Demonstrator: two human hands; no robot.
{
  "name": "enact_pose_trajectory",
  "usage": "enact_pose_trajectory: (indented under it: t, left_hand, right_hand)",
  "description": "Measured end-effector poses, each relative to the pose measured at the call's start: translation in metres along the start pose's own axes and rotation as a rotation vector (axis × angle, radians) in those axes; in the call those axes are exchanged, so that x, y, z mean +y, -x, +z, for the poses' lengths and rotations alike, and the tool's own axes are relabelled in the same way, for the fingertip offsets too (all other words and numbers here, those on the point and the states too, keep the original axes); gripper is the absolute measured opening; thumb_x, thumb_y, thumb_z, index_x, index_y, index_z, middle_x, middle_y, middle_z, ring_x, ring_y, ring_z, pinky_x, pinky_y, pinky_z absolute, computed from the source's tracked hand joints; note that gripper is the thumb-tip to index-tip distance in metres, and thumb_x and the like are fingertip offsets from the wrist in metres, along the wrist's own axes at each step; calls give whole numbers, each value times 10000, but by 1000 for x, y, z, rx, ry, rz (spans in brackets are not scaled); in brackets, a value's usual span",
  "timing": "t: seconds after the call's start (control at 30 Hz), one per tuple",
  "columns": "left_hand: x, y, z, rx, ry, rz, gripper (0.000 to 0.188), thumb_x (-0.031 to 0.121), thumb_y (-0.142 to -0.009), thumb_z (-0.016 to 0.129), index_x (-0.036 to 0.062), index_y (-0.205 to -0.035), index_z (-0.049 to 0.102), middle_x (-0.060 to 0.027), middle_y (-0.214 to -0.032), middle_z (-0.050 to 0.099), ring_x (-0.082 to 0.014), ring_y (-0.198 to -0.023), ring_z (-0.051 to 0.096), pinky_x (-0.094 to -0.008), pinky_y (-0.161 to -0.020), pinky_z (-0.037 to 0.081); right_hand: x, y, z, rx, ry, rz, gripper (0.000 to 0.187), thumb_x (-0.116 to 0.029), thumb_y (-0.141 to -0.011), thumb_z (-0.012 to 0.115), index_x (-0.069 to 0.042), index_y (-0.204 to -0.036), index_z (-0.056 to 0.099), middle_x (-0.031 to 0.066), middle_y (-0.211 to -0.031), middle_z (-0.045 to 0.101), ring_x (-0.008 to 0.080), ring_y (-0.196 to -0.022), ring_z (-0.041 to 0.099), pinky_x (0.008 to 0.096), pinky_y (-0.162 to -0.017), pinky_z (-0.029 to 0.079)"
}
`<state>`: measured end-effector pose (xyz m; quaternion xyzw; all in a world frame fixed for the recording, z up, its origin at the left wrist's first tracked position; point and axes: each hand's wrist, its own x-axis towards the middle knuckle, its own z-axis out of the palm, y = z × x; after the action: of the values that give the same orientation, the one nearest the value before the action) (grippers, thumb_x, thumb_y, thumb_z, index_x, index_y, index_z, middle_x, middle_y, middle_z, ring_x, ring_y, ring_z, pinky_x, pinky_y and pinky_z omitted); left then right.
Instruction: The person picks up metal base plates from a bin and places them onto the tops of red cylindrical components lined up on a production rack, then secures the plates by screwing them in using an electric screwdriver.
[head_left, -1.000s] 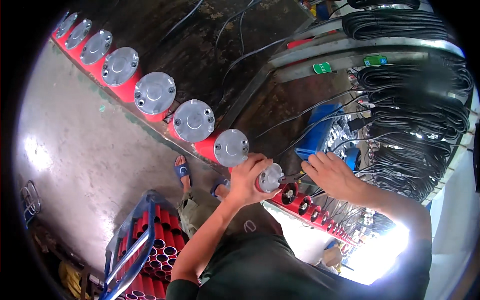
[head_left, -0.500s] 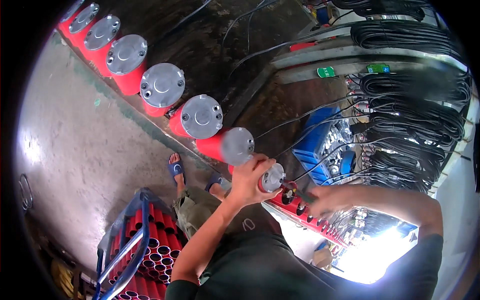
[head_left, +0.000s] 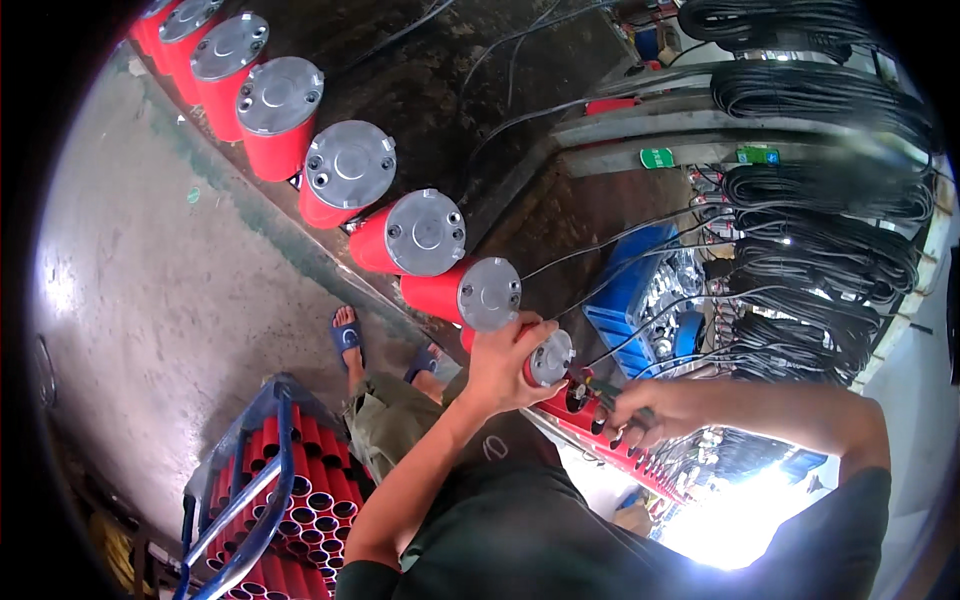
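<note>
The left hand (head_left: 500,362) is clamped around a red cylinder (head_left: 529,373), thumb and fingers on opposite sides. The cylinder is in front of the torso, at the near end of a line of capped cylinders (head_left: 425,232). Its grey end cap (head_left: 552,357) faces up and toward the right hand (head_left: 648,408).

The right hand is closed around a dark-handled hand tool (head_left: 604,390). The tool tip points toward the cap's right edge; contact between tip and cap cannot be determined.

The capped cylinders stand along the edge of a dark surface (head_left: 400,85). Below the tool, a row of red cylinders with dark open ends (head_left: 590,425) extends to the lower right. A blue bin (head_left: 618,290) holding silver metal parts (head_left: 672,285) is located beyond the right hand. Coiled black cables (head_left: 820,262) are stacked along the right side. At lower left, a blue-framed cart (head_left: 287,455) carries stacked red tubes (head_left: 312,520).
</note>
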<state>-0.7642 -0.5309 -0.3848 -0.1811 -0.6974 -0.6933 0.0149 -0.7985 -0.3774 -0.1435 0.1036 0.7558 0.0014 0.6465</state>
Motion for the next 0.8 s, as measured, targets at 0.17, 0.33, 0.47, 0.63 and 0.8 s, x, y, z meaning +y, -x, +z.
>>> enact_pose_trajectory:
  t: [0.17, 0.33, 0.47, 0.63, 0.8]
  left_hand:
    - [2, 2, 1, 2, -4, -1, 780, 334, -588, 944, 143, -1286, 654, -102, -1223, 627, -326, -1124, 630, -479, -933, 473]
    - [3, 1, -1, -22, 4, -4, 777, 329, -593, 943, 143, -1290, 653, -100, -1221, 627, -332, -1128, 626, -482, -930, 472]
    - [2, 2, -1, -3, -12, -12, 781, 331, -590, 947, 143, -1289, 653, -99, -1231, 628, -333, -1132, 624, -485, -943, 469]
    - [0, 4, 1, 13, -21, 18, 793, 352, -587, 955, 142, -1289, 653, -101, -1241, 629, -332, -1139, 622, -487, -957, 467]
    - [7, -2, -2, -36, -29, 11, 855, 398, -578, 976, 130, -1315, 634, -108, -1243, 639, -341, -1148, 625, -478, -983, 464]
  right_hand:
    - [8, -2, 2, 23, 321, -33, 350, -191, -840, 732, 18, -1084, 593, 145, -994, 650, 222, -743, 630, 317, -591, 526]
    - [20, -4, 3, 403, 569, -190, 347, -75, -707, 788, -72, -988, 585, 37, -670, 524, 150, -529, 507, 291, -476, 441]
    - [13, -17, 17, -339, -1050, 241, 242, -102, -815, 773, -47, -959, 587, -18, -666, 468, 78, -519, 413, 233, -430, 280]
    - [21, 5, 28, -561, -1551, 144, 310, -59, -955, 605, -46, -1258, 540, -4, -773, 490, 52, -597, 440, 208, -507, 297]
    - [31, 40, 35, -337, -1390, -396, 389, -70, -999, 609, -72, -1352, 445, -3, -875, 529, 59, -666, 499, 224, -547, 361]
